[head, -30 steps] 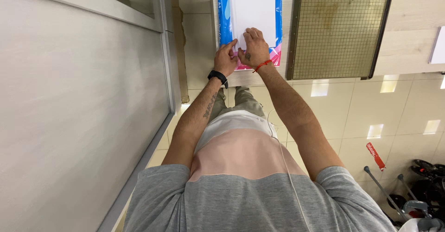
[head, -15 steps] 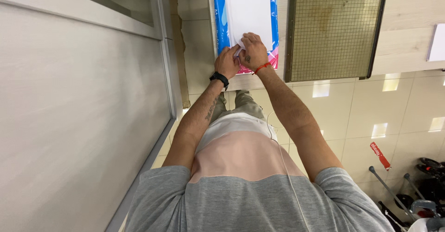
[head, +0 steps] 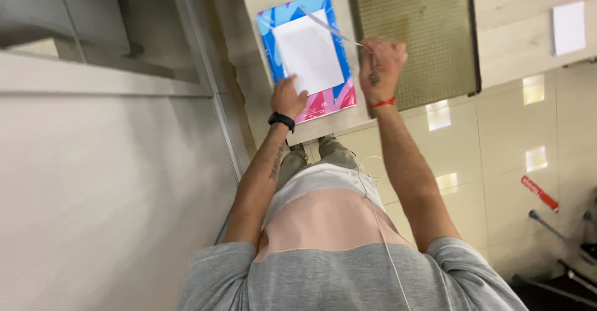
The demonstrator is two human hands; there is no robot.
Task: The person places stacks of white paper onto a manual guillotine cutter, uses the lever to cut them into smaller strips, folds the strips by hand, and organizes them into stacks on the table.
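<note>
Head view, upper centre: left hand (head: 288, 97) flat on white sheet (head: 308, 51), right hand (head: 380, 65) pinching a clear strip (head: 329, 28) that could tear if yanked.

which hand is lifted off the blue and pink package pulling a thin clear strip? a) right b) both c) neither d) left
a: the right hand is raised above the blue and pink flat package, pinching a thin clear strip, while the left hand presses on the package's lower edge.
</note>
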